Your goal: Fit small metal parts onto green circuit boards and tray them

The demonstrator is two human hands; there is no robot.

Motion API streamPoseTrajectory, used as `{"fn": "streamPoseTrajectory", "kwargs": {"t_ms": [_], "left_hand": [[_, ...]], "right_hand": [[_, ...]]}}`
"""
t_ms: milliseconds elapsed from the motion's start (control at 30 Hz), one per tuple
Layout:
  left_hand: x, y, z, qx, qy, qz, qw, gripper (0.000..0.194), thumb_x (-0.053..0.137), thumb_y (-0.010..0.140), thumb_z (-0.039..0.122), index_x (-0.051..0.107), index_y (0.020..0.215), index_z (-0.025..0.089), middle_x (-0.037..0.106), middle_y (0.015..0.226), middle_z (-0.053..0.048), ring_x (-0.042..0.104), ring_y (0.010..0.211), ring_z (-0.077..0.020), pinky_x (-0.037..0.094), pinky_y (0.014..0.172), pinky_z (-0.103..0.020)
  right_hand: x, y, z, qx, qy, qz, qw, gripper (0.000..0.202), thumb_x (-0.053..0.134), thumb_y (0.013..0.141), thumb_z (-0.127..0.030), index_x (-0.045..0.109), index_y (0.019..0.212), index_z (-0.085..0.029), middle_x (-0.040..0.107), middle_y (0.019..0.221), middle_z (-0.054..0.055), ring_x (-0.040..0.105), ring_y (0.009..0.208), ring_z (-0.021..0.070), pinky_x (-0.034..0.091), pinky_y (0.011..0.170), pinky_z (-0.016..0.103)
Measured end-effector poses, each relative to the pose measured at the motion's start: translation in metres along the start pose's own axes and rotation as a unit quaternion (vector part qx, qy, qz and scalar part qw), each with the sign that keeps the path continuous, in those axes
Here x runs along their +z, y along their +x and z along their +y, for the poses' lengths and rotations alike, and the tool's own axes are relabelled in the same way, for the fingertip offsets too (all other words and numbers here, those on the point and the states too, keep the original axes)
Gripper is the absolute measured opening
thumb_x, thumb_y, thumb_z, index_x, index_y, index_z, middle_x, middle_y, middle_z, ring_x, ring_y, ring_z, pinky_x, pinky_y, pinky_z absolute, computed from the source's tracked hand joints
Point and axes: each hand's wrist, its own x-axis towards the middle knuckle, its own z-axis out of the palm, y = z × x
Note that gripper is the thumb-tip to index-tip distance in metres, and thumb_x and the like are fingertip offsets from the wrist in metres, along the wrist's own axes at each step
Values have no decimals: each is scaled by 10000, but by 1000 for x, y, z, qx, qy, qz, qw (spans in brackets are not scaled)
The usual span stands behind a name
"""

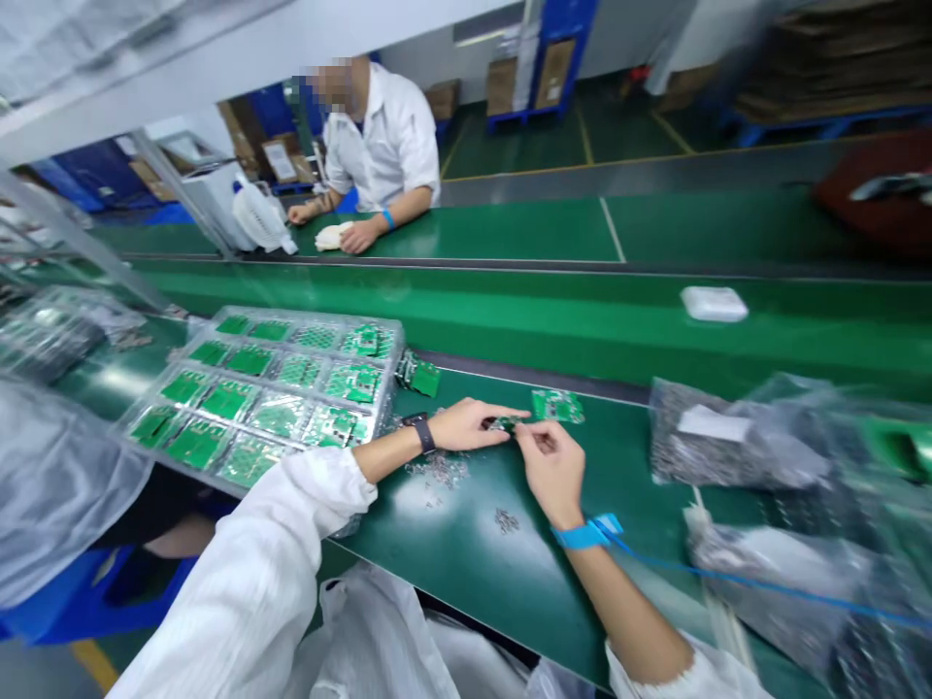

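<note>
Between my two hands, just above the green bench top (466, 534), is a small green circuit board (502, 424). My left hand (473, 425) grips it by the edges, thumb and forefinger stretched along it. The fingertips of my right hand (551, 466) are pinched together at the board's right end; whatever small part they may hold is hidden. Another circuit board (557, 406) lies flat just beyond my right hand. Loose small metal parts (441, 471) are scattered below my left hand, and a smaller pile (506, 521) sits nearer to me.
A clear compartment tray (397, 340) of circuit boards stands at left, with more boards (420, 375) beside it. Bags of small parts (699, 437) lie at right. A white object (714, 304) rests on the green conveyor (510, 306). A person (385, 146) works opposite.
</note>
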Motion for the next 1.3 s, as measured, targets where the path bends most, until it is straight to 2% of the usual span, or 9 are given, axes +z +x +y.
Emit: {"fn": "streamPoseTrajectory", "kwargs": {"t_ms": [167, 267, 400, 533, 667, 800, 1000, 1133, 1300], "left_hand": [[4, -3, 5, 1, 10, 36, 999, 472, 628, 895, 149, 692, 1358, 217, 636, 577, 46, 574, 580, -195, 452, 640, -286], [10, 1, 0, -1, 0, 71, 997, 463, 585, 891, 105, 718, 1319, 222, 795, 907, -10, 714, 821, -237, 525, 798, -303], [11, 6, -8, -16, -25, 118, 993, 418, 569, 857, 98, 759, 1204, 235, 768, 1203, -25, 712, 1115, -238, 516, 1000, -296], [5, 6, -11, -30, -52, 157, 986, 289, 626, 880, 252, 761, 1125, 181, 767, 1192, -70, 709, 1118, -267, 498, 1054, -349], [-1, 10, -14, -39, -45, 195, 979, 249, 712, 860, 426, 752, 950, 197, 797, 997, -41, 743, 959, -238, 539, 919, -331], [-7, 13, -17, -73, -82, 208, 972, 267, 613, 919, 422, 697, 840, 182, 766, 753, -21, 712, 629, -168, 547, 678, -273], [-14, 16, -20, -92, -112, 254, 956, 324, 768, 788, 482, 681, 897, 189, 750, 707, -10, 710, 624, -189, 544, 618, -277], [-13, 17, -19, -98, -114, 251, 956, 284, 759, 789, 448, 664, 856, 189, 742, 696, -9, 698, 605, -187, 545, 592, -279], [-10, 16, -15, -97, -118, 230, 961, 261, 728, 817, 438, 652, 828, 189, 759, 742, -26, 702, 604, -181, 548, 599, -274]], "right_hand": [[-2, -3, 1, 8, 5, -9, 1000, 343, 725, 808, -530, 647, 742, -203, 667, 685, 42, 593, 627, 189, 480, 587, 310], [-1, -2, 1, 20, 21, -21, 999, 371, 745, 793, -560, 676, 793, -196, 703, 744, 67, 642, 693, 213, 528, 657, 338], [0, 0, -1, 22, 26, -75, 997, 376, 727, 825, -549, 712, 930, -188, 735, 889, 87, 677, 813, 225, 548, 755, 353], [0, -3, -7, 7, -6, -126, 992, 390, 674, 873, -488, 690, 1120, -188, 693, 824, 43, 626, 726, 184, 524, 710, 317], [1, -2, -10, -15, -38, -166, 985, 357, 606, 904, -373, 636, 1216, -203, 675, 821, 17, 605, 697, 161, 498, 680, 285], [2, 0, -9, -21, -71, -155, 985, 130, 579, 904, -300, 635, 969, -203, 632, 755, -6, 583, 677, 147, 472, 676, 266], [1, 5, -12, -45, -120, -207, 970, 54, 586, 883, -201, 637, 866, -202, 650, 789, -5, 574, 709, 139, 451, 708, 252], [-15, 11, -20, -43, -154, -314, 936, 51, 657, 849, -157, 690, 823, -186, 679, 788, -5, 582, 709, 124, 428, 714, 239], [-41, 16, -30, 1, -151, -506, 849, 169, 834, 756, -277, 744, 871, -192, 704, 776, -20, 636, 727, 136, 410, 662, 221]]}}
